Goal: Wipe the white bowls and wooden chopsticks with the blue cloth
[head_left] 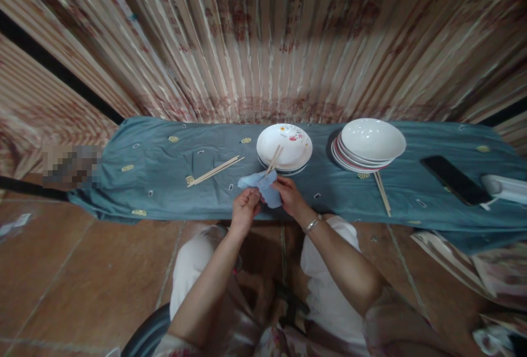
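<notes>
Can see 1 cloth-covered tabletop [152, 170], running 9-to-3 o'clk, printed w/ yellow motifs & small marks too tiny to read. Starting from its L end, can count 2 loose chopsticks [216, 171], lying side by side approx. at 10 o'clk from the 1 blue cloth [272, 189], long axis 8-to-2 o'clk.

Next find L hand [245, 208], pinching cloth's near L part; can't tell if also gripping stick ends, hidden there. Then see 2 held chopsticks [273, 160], poking out of cloth just in front of the L bowl stack, pointing approx. 1 o'clk, long axis 7-to-1; can't tell if touching the bowl.

At 1 o'clk from cloth, find L bowl stack [285, 145], topped by 1 white bowl w/ floral print; can't count lower ones exactly. Then R hand [291, 196], closed on cloth's R side, w/ 1 bracelet [313, 223] on wrist.

At 2 o'clk, see R bowl stack [370, 140], several deep, some w/ reddish rims. Just below it, can count 2 more chopsticks [382, 194], long axis 11-to-5. Farther, approx. 3 o'clk: 1 dark phone [455, 179], lying 10-to-4, beside 1 white device [506, 188], cut by frame edge.
</notes>
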Action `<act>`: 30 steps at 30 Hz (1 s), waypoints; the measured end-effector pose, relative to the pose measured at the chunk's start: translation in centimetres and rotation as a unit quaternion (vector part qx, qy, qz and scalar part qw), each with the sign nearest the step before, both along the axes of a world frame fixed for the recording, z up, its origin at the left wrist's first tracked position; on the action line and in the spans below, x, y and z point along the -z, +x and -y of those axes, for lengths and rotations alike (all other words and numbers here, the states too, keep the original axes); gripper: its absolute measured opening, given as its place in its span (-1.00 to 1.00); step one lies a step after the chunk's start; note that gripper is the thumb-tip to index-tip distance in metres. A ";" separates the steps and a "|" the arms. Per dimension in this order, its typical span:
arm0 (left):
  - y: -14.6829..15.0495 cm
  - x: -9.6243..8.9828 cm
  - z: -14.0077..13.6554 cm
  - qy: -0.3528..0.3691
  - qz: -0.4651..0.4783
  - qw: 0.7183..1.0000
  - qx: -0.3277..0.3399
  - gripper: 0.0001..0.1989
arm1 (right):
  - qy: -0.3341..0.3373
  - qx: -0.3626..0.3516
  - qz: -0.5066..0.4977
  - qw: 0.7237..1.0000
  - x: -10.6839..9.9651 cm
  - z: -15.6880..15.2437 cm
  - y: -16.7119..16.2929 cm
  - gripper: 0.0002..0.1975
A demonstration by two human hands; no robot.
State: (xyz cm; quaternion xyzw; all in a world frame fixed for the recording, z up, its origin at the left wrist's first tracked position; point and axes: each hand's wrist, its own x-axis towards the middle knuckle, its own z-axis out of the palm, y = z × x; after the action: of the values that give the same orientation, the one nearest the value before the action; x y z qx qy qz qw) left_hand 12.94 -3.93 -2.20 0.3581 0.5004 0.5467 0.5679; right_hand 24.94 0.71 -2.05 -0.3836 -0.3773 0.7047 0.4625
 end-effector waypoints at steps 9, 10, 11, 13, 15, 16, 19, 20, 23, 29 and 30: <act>0.2 0.0 0.1 -0.009 -0.009 1.000 -0.013 -0.65 | 0.039 0.030 0.053 0.997 0.3 0.0 0.0 -0.73; 0.1 0.0 0.1 -0.008 -0.007 1.000 -0.014 -0.65 | 0.049 0.022 0.070 0.996 0.3 0.1 -0.1 -0.75; 0.0 0.0 0.0 -0.007 -0.005 1.000 -0.015 -0.65 | 0.057 0.016 0.085 0.995 0.4 0.3 -0.2 -0.76; -0.1 0.0 0.0 -0.007 0.000 1.000 -0.017 -0.65 | 0.064 0.009 0.101 0.993 0.5 0.4 -0.2 -0.79; -0.1 0.0 -0.1 -0.010 0.008 1.000 -0.011 -0.65 | 0.056 0.010 0.099 0.993 0.4 0.5 -0.1 -0.79; -0.1 0.0 -0.1 -0.012 0.011 1.000 -0.005 -0.65 | 0.051 0.014 0.094 0.994 0.3 0.4 0.0 -0.78; 0.1 0.1 -0.1 -0.020 0.014 1.000 0.014 -0.64 | 0.038 0.043 0.066 0.996 0.1 0.0 0.6 -0.76; 0.2 0.1 -0.1 -0.021 0.013 1.000 0.019 -0.65 | 0.037 0.057 0.056 0.996 0.0 -0.2 0.9 -0.76; 0.4 0.2 0.0 -0.023 0.013 0.999 0.035 -0.65 | 0.033 0.104 0.039 0.993 -0.1 -1.0 2.0 -0.77; 0.7 0.2 0.1 -0.037 0.022 0.997 0.058 -0.64 | 0.037 0.145 0.049 0.988 -0.5 -1.9 3.9 -0.75; 0.8 0.2 0.1 -0.041 0.024 0.997 0.058 -0.64 | 0.037 0.143 0.049 0.988 -0.5 -1.8 3.9 -0.75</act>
State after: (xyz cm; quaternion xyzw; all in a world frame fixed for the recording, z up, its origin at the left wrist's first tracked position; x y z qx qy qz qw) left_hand 13.70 -4.08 -2.42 0.3498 0.4868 0.5004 0.6247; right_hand 28.87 2.53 -1.59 -0.4504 -0.3670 0.5972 0.5531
